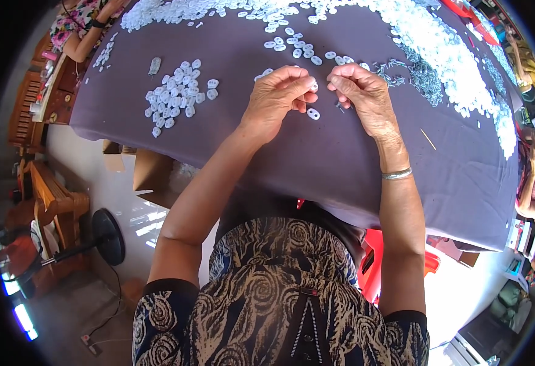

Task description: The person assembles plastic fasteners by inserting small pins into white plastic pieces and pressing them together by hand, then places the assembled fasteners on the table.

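While the left hand (278, 97) pinches a white piece (314, 87) at its fingertips, the right hand (362, 91) — fingers curled together — sits just beside; another piece (313, 113) lies below them on the cloth (316, 165).

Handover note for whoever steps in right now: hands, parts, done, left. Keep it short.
Left hand: fingers pinched on a small white plastic piece above the grey cloth.
Right hand: pinched shut close beside it; what it holds is too small to tell.
One loose white piece lies just below the hands.
Small sorted pile sits to the left, looks like the handled ones.
Big white heap and small metal bits lie at the right, apparently still to go through.
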{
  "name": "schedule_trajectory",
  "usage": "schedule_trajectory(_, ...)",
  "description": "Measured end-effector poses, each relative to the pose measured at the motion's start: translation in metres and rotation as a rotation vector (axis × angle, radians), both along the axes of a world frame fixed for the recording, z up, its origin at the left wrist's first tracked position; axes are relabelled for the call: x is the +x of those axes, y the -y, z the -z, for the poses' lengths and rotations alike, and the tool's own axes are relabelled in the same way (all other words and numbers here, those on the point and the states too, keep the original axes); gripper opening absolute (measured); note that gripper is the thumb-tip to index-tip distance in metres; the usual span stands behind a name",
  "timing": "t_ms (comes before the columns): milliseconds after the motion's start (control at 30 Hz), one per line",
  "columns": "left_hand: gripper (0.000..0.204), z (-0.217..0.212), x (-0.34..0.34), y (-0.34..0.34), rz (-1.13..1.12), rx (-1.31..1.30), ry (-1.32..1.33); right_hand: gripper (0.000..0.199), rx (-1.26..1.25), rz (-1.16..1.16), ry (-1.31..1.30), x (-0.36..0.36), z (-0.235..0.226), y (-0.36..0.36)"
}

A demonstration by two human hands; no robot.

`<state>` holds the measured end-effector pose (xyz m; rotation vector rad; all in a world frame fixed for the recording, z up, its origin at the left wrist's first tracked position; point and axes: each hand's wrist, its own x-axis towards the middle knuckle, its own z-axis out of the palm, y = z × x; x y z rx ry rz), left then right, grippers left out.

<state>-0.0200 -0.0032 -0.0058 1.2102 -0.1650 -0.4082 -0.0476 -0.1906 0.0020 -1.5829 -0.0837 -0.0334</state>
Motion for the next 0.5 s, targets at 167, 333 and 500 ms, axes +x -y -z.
schedule_trajectory(167, 0.014, 0.004, -0.003, 0.005, -0.054, 0.004, 0.041, 0.01, -0.096, -0.057, 0.004, -0.002, -0.002, -0.002)
schedule_trajectory(333, 0.013, 0.003, -0.008, 0.011, -0.117, -0.024, 0.094, 0.012, -0.159, -0.107, 0.032, -0.004, -0.003, -0.003)
schedule_trajectory(500, 0.015, -0.001, -0.014, 0.01, -0.121, 0.116, 0.18, 0.012, -0.207, -0.053, 0.028, -0.006, -0.005, -0.01)
